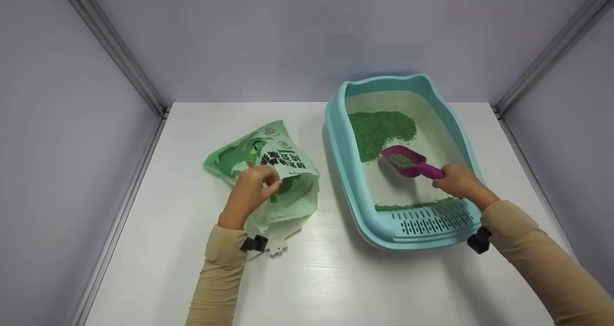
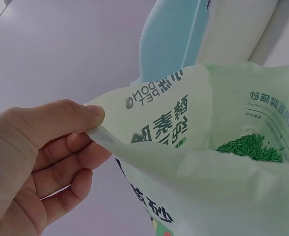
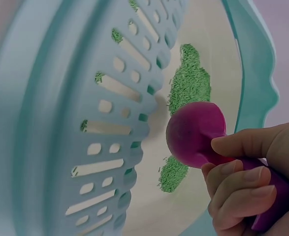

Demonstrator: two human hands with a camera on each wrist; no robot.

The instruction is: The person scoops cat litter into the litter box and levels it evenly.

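Note:
My left hand (image 1: 255,188) pinches the rim of an opened light-green cat litter bag (image 1: 288,160), thumb on one side of the film and fingers on the other. Green pellets (image 2: 250,147) show deep inside the bag's mouth in the left wrist view. My right hand (image 1: 458,180) grips the handle of a magenta scoop (image 1: 407,168), fingers curled round it. Some green pellets lie in the scoop's bowl, which is over the blue litter box (image 1: 343,172). Inside the box, a patch of green pellets (image 1: 379,129) covers the far left of the pale floor.
A slotted grate (image 1: 431,225) spans the box's near end, with a strip of pellets along its edge. Under the bag's near side a flat pale piece with a notched edge (image 1: 278,247) sticks out on the white table (image 1: 316,287). Grey walls (image 1: 288,38) enclose three sides.

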